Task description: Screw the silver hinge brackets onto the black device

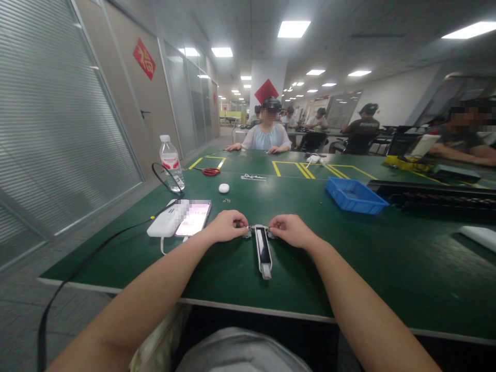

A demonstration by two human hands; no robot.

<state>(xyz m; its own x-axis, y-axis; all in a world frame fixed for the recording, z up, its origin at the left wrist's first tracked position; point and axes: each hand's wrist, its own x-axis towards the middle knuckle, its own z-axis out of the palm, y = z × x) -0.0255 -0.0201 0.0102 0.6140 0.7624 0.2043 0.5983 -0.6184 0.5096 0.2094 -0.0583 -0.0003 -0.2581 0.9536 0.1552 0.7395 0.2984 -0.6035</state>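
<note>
On the green table [232, 279] directly before me lies a slim white-framed piece with a dark panel [263, 248]; I cannot tell its exact kind. A narrow crosspiece runs over its far end, and a pale tip points towards me. My left hand [229, 225] is closed in a pinch at the crosspiece's left end. At the right end, the fingers of my right hand [290, 230] pinch it likewise. Small greyish bits show just under both sets of fingertips, too small to make out.
To the left are a phone [195, 219], a white power bank [165, 221] with cables and a water bottle [170, 164]. Farther off lie a white earbud case [223, 188], small rings [227, 200] and red scissors [211, 171]. A blue tray [356, 196] stands right; a person [267, 137] sits opposite.
</note>
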